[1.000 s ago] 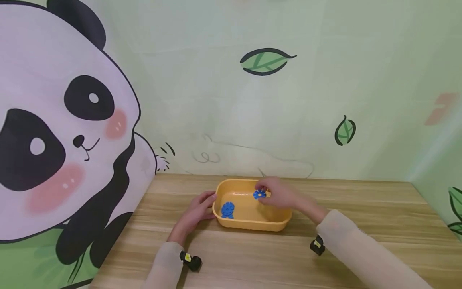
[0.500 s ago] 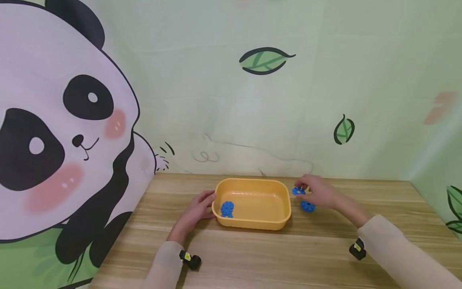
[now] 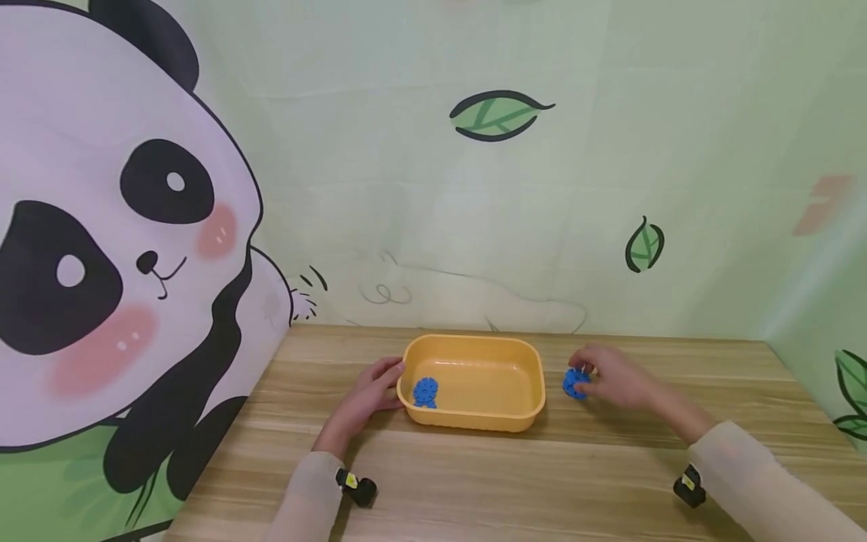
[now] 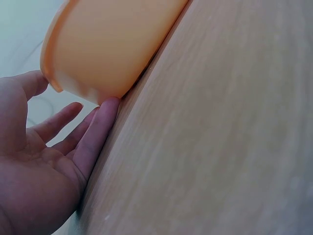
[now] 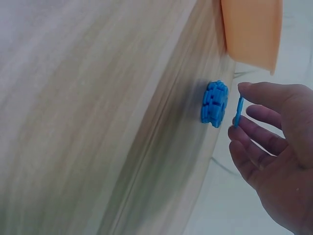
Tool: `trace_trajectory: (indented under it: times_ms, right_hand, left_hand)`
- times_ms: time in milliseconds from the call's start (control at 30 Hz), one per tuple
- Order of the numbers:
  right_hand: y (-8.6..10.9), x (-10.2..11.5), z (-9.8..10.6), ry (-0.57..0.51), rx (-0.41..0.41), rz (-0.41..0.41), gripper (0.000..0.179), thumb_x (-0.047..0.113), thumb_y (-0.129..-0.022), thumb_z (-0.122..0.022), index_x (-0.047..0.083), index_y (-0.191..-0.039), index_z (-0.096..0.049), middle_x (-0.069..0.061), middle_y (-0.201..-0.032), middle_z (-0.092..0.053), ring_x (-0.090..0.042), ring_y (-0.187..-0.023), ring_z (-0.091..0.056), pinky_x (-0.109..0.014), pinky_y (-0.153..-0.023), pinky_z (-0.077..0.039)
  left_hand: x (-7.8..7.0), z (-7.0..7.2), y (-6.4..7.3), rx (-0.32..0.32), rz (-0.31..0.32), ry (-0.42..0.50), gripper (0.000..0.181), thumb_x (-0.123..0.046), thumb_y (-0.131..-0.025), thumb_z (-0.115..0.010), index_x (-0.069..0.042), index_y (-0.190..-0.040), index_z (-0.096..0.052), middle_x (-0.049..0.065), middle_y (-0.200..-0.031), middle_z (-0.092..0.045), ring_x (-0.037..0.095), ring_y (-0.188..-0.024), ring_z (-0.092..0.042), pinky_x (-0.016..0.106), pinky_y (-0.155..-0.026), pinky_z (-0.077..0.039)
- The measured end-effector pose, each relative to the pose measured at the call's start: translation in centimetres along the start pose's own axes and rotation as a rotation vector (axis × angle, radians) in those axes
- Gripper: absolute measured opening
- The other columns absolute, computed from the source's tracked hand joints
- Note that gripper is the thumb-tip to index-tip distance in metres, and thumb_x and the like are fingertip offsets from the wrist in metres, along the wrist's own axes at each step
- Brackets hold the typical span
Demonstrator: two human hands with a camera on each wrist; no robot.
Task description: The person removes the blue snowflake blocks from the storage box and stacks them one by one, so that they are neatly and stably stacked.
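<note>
Mid-frame, the yellow tub [image 3: 474, 382] holds one blue disc [image 3: 426, 391]; your left hand [image 3: 369, 395] rests relaxed against its wall. Your right hand [image 5: 279, 147] pinches a thin disc [image 5: 238, 110] just beside the blue stack [image 5: 214, 103].

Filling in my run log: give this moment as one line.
left hand: touches yellow tray | right hand: pinches blue disc above blue stack | one blue piece in tray

Even soft light, faint shadows; wrist views blurry w/ motion smear.
</note>
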State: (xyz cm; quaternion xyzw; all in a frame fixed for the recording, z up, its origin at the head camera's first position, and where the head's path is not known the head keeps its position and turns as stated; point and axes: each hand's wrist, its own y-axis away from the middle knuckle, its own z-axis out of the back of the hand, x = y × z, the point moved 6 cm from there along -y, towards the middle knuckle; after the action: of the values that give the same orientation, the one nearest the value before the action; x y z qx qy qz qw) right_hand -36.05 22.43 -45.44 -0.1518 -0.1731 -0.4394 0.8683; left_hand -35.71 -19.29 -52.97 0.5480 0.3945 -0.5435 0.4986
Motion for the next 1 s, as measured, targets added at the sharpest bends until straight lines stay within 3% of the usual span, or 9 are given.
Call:
trace_trajectory:
  times_ms: [333, 1000]
  right_hand:
    - [0.0, -0.5, -0.8, 0.023, 0.025, -0.013, 0.037, 0.010, -0.088, -0.086, -0.005, -0.117, -0.070, -0.009, -0.106, -0.071, -0.026, -0.096, -0.066, -0.047, -0.086, -0.060]
    - [0.3, -1.2, -1.7, 0.074, -0.031, 0.021, 0.037, 0.015, -0.089, -0.085, -0.005, -0.117, -0.071, -0.010, -0.107, -0.069, -0.027, -0.096, -0.066, -0.048, -0.086, -0.060]
  left_hand:
    - [-0.1, 0.0, 0.3, -0.006, -0.010, -0.017, 0.065, -0.047, -0.108, -0.060, -0.002, -0.154, -0.049, 0.023, -0.153, -0.052, 0.037, -0.134, -0.057, 0.042, -0.092, -0.063]
    - [0.0, 0.2, 0.0, -0.010, 0.025, -0.025, 0.059, -0.046, -0.109, -0.058, -0.008, -0.154, -0.051, 0.019, -0.153, -0.053, 0.035, -0.135, -0.057, 0.040, -0.092, -0.063]
